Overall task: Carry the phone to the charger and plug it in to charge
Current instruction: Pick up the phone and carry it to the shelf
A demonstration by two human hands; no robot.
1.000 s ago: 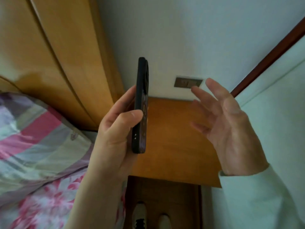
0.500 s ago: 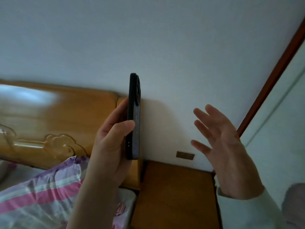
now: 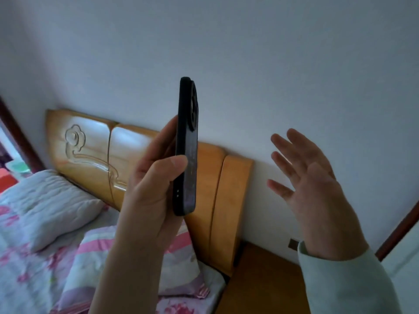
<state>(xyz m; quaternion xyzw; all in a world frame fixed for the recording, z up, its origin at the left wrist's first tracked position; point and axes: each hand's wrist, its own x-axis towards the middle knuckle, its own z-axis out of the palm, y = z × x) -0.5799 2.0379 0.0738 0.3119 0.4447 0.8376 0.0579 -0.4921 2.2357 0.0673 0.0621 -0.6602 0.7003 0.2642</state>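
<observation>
Left hand [image 3: 149, 196] clamped around upright, edge-on phone [image 3: 186, 146], screen hidden; right hand [image 3: 317, 196] apart, fingers spread, empty.

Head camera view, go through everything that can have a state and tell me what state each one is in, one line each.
phone: upright, edge-on, held in the left hand; no cable attached
left hand: closed around the phone
right hand: open, fingers spread, empty
pillow: lying on the bed against the headboard
wall outlet: partly hidden by the right wrist; cannot tell if anything is plugged in
</observation>
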